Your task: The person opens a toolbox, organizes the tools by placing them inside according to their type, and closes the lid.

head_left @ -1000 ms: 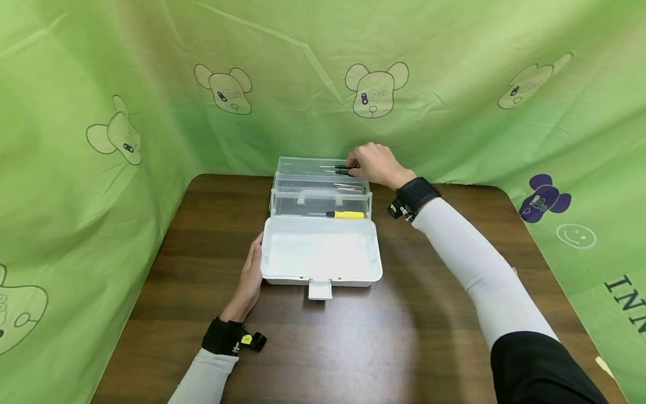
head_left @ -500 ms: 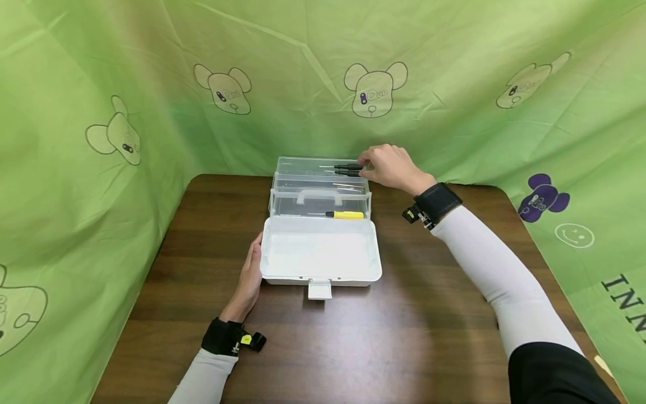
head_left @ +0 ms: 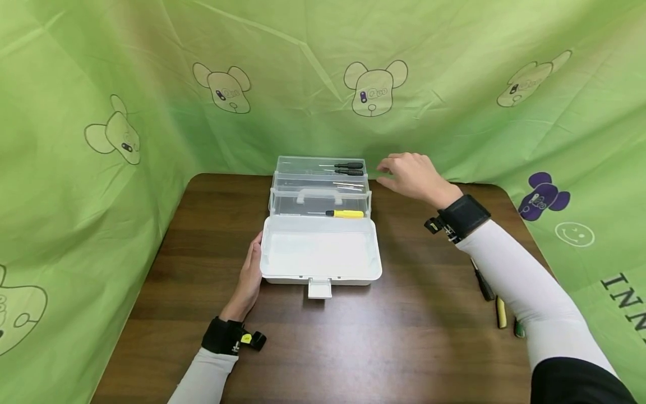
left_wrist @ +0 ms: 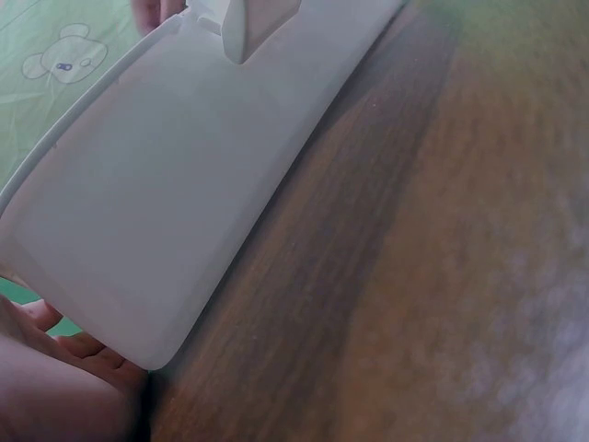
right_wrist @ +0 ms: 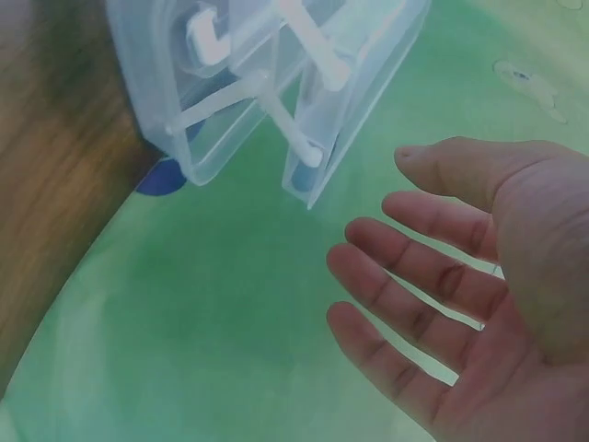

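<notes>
A white toolbox (head_left: pixel 323 255) stands open on the wooden table, its latch hanging at the front. Behind the base, clear trays (head_left: pixel 295 206) rise in steps. The lowest tray holds a yellow-handled screwdriver (head_left: pixel 348 214); thin metal pieces (head_left: pixel 348 186) lie in the middle one. Two black-handled screwdrivers, one above (head_left: pixel 350 165) the other, lie in the top tray. My left hand (head_left: pixel 249 275) rests against the toolbox's left side, fingers along its wall. Off the top tray's right end, my right hand (head_left: pixel 414 175) is in the air, fingers spread and holding nothing.
On the right of the table (head_left: pixel 404 348) lie a black-handled tool (head_left: pixel 483 284), a yellow handle (head_left: pixel 501 312) and a green handle (head_left: pixel 518 328), partly hidden by my right sleeve. A green printed cloth (head_left: pixel 303 123) hangs close behind the toolbox.
My right hand has let go of the black-handled screwdrivers in the top tray and moved right, away from the toolbox. Tools on the right have come into view. My left hand stays put.
</notes>
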`<state>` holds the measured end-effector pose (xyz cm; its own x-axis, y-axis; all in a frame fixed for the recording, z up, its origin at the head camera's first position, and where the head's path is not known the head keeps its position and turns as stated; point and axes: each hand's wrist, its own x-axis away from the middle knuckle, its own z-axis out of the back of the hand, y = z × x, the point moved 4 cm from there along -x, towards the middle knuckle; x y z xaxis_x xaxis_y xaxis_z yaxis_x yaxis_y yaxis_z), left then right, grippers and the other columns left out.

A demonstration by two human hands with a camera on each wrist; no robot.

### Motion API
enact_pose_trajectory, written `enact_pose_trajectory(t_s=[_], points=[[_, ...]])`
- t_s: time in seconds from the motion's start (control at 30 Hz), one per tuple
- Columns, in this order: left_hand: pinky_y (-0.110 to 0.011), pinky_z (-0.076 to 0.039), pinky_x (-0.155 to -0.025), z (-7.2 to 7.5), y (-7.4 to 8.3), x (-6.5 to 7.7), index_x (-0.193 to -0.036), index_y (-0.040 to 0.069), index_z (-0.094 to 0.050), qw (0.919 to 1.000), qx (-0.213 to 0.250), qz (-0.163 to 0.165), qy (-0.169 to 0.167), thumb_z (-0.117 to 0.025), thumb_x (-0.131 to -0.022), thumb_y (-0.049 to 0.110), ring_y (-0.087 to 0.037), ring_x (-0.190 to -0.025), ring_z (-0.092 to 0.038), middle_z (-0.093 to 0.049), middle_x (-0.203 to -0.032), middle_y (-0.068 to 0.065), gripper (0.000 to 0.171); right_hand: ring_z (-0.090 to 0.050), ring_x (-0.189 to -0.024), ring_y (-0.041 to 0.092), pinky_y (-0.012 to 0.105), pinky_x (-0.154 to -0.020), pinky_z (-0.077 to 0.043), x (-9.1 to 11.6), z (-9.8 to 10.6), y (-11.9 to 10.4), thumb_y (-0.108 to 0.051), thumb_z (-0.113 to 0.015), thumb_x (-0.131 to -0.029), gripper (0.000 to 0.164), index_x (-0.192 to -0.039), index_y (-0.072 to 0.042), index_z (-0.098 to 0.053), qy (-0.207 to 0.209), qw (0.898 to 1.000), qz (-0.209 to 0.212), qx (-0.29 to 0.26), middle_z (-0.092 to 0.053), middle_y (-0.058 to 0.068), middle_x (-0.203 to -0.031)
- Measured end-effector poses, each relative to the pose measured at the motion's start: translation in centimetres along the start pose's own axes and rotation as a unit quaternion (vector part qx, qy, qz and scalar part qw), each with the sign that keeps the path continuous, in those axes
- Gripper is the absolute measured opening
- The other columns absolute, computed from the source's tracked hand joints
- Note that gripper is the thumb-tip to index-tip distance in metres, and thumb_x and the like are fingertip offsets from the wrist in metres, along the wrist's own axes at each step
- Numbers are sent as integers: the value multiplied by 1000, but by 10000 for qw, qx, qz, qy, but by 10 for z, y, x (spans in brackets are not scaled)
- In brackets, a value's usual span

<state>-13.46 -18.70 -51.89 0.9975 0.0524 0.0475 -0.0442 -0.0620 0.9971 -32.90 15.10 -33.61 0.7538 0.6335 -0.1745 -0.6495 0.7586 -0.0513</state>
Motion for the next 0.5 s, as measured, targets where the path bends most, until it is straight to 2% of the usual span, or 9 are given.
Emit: enact_pose_trajectory(t_s=[0.27,0.5], points=[[-55,-14,-126,0,2,2,-170,7,-16,10000,-24,-71,53,-19,-117,46,-33,-160,-14,-15,-176,-14,66,-71,-78,30,48,-58,-52,32,-3,8,-25,-76,-98,24,-115,-8,-79,-22,9999,24,105,-77,10,-109],[-52,-14,-127,0,2,2,-170,8,-14,10000,-11,-62,-28,-18,-117,45,-29,-160,-14,-15,-176,-12,65,-70,-71,30,46,-54,-51,63,-12,17,-25,-77,-98,23,-114,-8,-79,-122,9996,-158,186,-78,10,-106]])
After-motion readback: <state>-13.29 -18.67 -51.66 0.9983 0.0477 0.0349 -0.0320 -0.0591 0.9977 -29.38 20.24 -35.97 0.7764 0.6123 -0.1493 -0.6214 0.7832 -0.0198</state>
